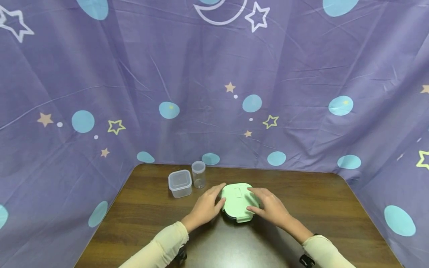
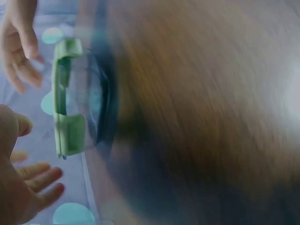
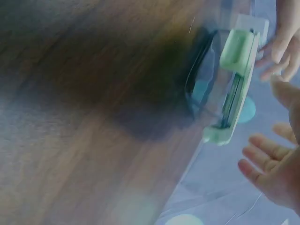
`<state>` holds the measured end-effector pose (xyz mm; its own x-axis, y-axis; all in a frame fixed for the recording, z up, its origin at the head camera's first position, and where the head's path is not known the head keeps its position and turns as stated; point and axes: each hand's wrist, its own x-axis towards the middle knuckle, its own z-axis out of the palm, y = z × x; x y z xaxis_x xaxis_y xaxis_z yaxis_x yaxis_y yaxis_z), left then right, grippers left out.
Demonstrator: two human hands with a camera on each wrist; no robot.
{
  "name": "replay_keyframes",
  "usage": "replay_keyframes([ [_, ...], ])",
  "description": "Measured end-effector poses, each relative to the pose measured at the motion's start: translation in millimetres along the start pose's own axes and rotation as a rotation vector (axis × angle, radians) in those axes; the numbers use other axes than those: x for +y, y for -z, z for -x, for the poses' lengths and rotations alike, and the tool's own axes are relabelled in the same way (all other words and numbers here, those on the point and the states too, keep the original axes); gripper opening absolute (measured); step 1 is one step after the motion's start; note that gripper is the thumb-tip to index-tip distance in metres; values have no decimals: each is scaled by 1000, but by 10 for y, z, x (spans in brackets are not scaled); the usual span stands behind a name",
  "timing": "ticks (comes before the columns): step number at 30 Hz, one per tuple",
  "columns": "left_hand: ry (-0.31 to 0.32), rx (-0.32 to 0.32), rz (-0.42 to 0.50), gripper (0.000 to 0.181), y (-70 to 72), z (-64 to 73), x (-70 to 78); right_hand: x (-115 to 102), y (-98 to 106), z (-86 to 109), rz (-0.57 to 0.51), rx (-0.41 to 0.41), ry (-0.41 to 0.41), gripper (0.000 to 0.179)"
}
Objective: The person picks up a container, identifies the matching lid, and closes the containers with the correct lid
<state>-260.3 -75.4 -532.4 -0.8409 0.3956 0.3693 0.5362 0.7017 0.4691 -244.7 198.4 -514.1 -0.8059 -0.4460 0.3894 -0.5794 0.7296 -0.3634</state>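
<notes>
A food container with a pale green snap-on lid stands on the table between my two hands. Its clear lower part and a green side latch show in the wrist views. To its left is my left hand, fingers extended and thumb near the lid's edge. My right hand is on the other side, its fingertips over or at the lid's right edge; contact is hard to tell from above. Both wrist views show the hands with spread fingers, apart from the container's sides, and nothing is held.
A square clear plastic tub with a lid stands at the back left. Beside it is a tall clear jar with a whitish lid. The brown wooden table ends at a purple patterned curtain behind and at both sides.
</notes>
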Motion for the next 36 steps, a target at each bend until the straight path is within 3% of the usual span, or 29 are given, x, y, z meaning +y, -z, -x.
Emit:
replay_keyframes([
  [4, 220, -42, 260, 58, -10, 4, 7, 88, 36, 24, -197, -1, -211, 62],
  [7, 353, -74, 401, 61, -14, 6, 9, 140, 42, 31, -389, -26, -367, 56],
  [10, 430, -94, 454, 65, -33, 13, 10, 185, 45, 43, -578, -81, -484, 54],
  [14, 462, -110, 525, 66, -67, 29, 14, 214, 44, 57, -743, -128, -537, 56],
  [20, 500, -125, 619, 61, -93, 33, 35, 224, 4, 65, -775, -100, -578, 50],
  [27, 516, -88, 667, 59, -125, -9, -3, 203, -50, 22, -764, -61, -574, 45],
  [36, 628, -67, 827, 59, -131, -114, -152, 206, -143, -106, -765, -26, -621, 42],
])
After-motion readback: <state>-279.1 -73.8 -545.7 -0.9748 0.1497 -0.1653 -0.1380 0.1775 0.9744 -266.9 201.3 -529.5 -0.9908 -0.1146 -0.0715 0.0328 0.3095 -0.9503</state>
